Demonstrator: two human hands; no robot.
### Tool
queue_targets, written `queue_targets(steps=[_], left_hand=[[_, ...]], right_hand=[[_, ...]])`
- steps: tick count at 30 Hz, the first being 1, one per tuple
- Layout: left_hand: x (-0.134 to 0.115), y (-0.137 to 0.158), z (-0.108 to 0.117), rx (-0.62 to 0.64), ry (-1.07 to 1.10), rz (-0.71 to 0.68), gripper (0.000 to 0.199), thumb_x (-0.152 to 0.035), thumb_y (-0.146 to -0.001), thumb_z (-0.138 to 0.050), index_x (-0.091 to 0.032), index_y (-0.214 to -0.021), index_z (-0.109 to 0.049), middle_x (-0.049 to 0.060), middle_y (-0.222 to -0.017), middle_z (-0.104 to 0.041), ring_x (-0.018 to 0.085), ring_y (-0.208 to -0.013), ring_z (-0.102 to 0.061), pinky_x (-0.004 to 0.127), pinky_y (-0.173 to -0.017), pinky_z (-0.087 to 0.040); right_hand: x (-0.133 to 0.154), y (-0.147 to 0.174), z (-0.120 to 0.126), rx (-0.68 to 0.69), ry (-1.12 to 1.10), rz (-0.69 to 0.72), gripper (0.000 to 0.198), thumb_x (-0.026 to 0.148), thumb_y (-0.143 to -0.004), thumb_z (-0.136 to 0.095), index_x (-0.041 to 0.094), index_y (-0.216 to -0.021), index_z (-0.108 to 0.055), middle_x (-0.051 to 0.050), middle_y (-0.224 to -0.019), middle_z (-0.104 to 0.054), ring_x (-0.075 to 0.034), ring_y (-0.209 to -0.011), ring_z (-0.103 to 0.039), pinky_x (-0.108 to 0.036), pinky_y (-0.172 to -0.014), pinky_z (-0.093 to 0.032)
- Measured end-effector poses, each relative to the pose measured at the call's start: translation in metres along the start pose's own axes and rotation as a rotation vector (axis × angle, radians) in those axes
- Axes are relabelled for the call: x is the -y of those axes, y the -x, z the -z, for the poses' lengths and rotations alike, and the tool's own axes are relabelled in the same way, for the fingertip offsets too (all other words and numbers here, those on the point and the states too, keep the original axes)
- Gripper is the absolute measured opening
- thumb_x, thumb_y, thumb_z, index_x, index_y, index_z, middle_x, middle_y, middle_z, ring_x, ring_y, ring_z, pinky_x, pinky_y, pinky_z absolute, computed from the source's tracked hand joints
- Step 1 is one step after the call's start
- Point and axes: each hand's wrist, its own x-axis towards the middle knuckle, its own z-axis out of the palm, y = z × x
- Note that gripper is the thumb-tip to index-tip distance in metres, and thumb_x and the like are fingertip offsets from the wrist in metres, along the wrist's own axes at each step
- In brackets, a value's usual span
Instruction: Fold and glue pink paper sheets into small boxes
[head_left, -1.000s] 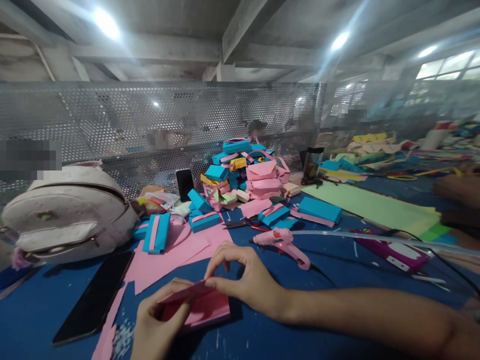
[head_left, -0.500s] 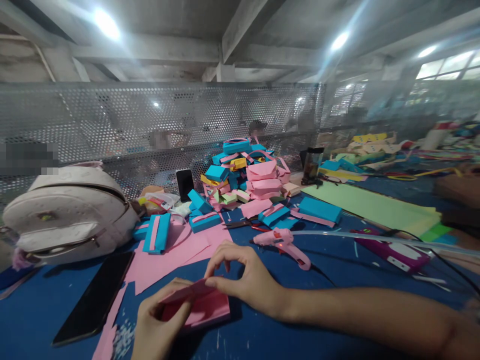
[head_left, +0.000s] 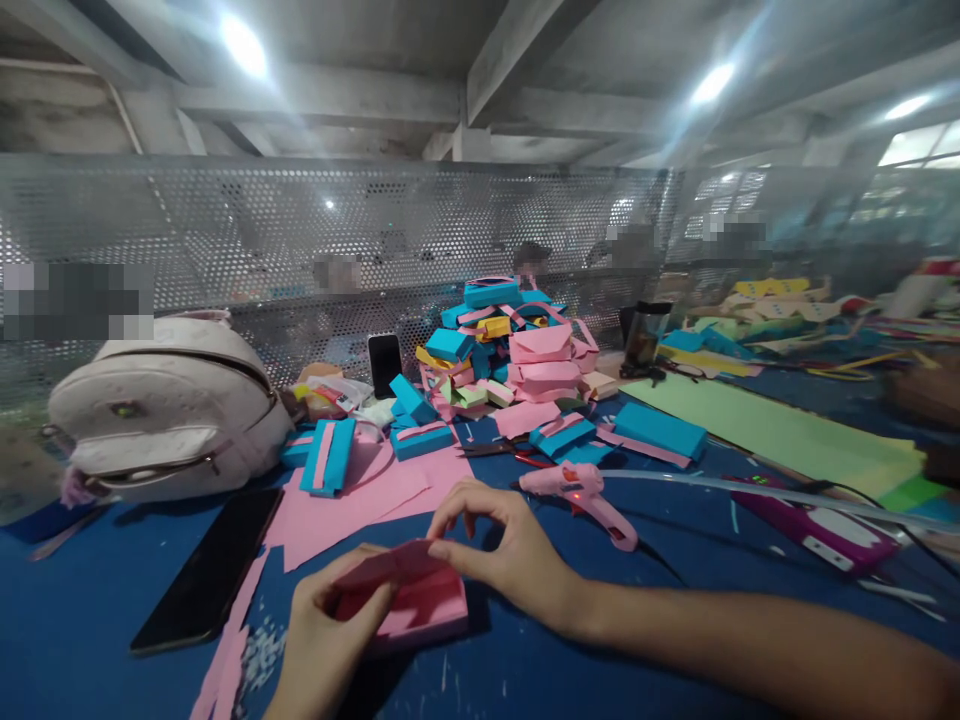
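Observation:
A small pink paper box (head_left: 427, 606) with a raised flap lies low in the middle of the view, its inside facing me. My left hand (head_left: 330, 610) grips its left end, thumb inside and fingers behind the flap. At the flap's right part, my right hand (head_left: 502, 540) pinches the paper edge between thumb and fingertips. Just beyond the right hand, a pink hot glue gun (head_left: 574, 490) rests on its side, with a clear glue stick (head_left: 675, 480) running out of its back. Pink paper sheets (head_left: 360, 510) lie behind the box.
A white backpack (head_left: 172, 410) and a black phone (head_left: 210, 570) are at left. Folded blue, pink and yellow paper boxes (head_left: 544, 350) are piled at the back, with scissors (head_left: 491, 451) in front. Green sheets (head_left: 772, 425) and a purple power strip (head_left: 825, 525) lie right.
The view has swung slightly left, so things appear further right. Both hands keep their hold on the pink box, and its flap looks a little more upright.

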Motion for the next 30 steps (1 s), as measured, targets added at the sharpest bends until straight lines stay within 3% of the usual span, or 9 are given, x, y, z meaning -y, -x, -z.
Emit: queue_targets(steps=[19,30], left_hand=[[-0.0093,0.0071,-0.0043,-0.005,0.053,0.077,0.008,-0.021,-0.075,-0.067,-0.017,-0.073,-0.073,0.002,-0.075,-0.073,0.016,-0.071,-0.067,0.022,-0.067,-0.052],[-0.0072,0.0082,-0.0039,-0.005,0.055,0.118,0.013,-0.026,-0.075,-0.068,-0.015,-0.077,-0.074,0.005,-0.078,-0.074,0.018,-0.073,-0.067,0.025,-0.067,-0.052]], right_hand=[[-0.0009,0.0049,-0.0022,0.006,0.090,-0.044,0.005,0.024,-0.079,-0.069,0.021,-0.076,-0.067,-0.001,-0.077,-0.065,-0.015,-0.070,-0.055,-0.029,-0.064,-0.042],[-0.0050,0.0054,-0.0023,0.014,0.113,-0.056,0.005,0.024,-0.080,-0.069,0.021,-0.078,-0.066,-0.001,-0.078,-0.065,-0.015,-0.070,-0.056,-0.029,-0.064,-0.041]])
